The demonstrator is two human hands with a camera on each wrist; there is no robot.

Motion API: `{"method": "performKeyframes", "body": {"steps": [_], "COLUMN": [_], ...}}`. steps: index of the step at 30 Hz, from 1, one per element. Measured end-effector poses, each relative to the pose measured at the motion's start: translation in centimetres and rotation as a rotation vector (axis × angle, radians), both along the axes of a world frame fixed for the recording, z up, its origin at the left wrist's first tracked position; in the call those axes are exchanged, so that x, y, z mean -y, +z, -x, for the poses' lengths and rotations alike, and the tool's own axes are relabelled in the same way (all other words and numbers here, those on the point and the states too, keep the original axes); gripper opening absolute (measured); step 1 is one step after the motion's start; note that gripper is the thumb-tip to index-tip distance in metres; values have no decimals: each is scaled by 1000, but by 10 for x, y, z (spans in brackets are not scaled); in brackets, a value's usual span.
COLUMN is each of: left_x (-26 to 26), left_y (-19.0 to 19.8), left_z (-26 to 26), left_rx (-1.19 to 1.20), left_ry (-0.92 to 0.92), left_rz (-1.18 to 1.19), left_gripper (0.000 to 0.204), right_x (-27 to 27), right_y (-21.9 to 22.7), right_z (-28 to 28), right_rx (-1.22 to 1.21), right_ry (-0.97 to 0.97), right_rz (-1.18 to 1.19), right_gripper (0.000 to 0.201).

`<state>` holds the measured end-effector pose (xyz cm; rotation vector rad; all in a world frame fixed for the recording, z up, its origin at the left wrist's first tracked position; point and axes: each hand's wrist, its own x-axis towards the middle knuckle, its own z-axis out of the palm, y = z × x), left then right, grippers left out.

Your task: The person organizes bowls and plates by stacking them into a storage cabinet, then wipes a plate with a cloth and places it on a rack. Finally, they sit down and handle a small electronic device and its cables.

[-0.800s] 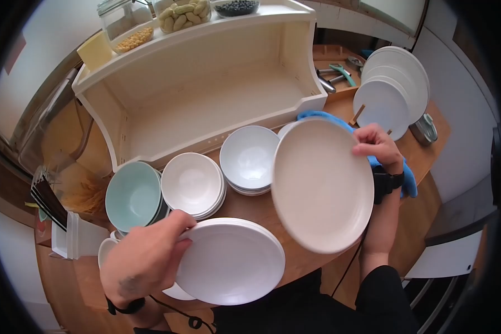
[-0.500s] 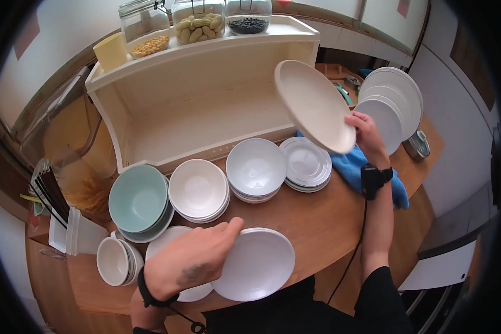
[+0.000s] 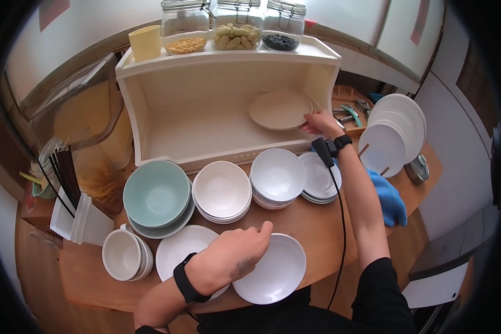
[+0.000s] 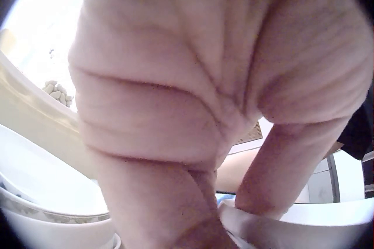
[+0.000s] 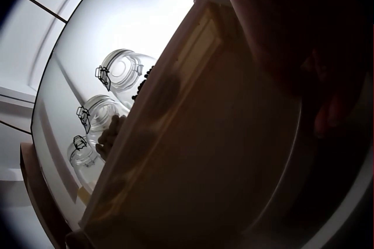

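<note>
Inside the cream shelf unit (image 3: 206, 142), at its right end, my right hand (image 3: 322, 123) pinches the right edge of a large cream plate (image 3: 278, 110). The plate lies low over the shelf floor, tilted a little. In the right wrist view the hand (image 5: 292, 33) is dark, and the plate's rim curves beneath it. At the table's front, my left hand (image 3: 234, 257) grips the left rim of a shallow white bowl (image 3: 278, 273). The left wrist view has thumb and fingers on either side of that white rim (image 4: 292, 228). A white plate (image 3: 178, 250) lies partly under the left wrist.
Along the shelf front stand green bowls (image 3: 157, 193), cream bowls (image 3: 221, 190), white bowls (image 3: 278, 175) and small plates (image 3: 321, 177). Cups (image 3: 122, 255) sit front left. Glass jars (image 3: 236, 25) top the shelf. Upright plates (image 3: 398, 125) and a blue cloth (image 3: 391, 203) are right.
My right hand has carried the cream plate from above the table, forward and into the shelf unit. The left hand stays at the white bowl's rim, and the head view has shifted.
</note>
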<state>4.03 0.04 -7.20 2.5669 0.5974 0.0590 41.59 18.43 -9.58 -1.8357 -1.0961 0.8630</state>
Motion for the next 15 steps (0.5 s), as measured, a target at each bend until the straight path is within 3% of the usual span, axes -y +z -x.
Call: {"method": "performKeyframes", "body": {"steps": [6, 10, 12, 15], "left_x": [4, 4, 4, 4], "left_y": [0, 0, -4, -3], "left_z": [0, 0, 1, -2], "left_rx": [-3, -23, 83, 15], "left_ry": [39, 21, 6, 19], "left_rz": [-31, -12, -86, -105], "left_gripper": [29, 29, 23, 20], "right_x": [-6, 1, 4, 18], "right_y": [1, -1, 3, 11], "right_z": [4, 5, 8, 11], "right_rx": [66, 231, 266, 403], "right_ry": [-21, 23, 25, 36], "right_rz": [24, 57, 52, 21], "right_gripper": [33, 36, 38, 36]}}
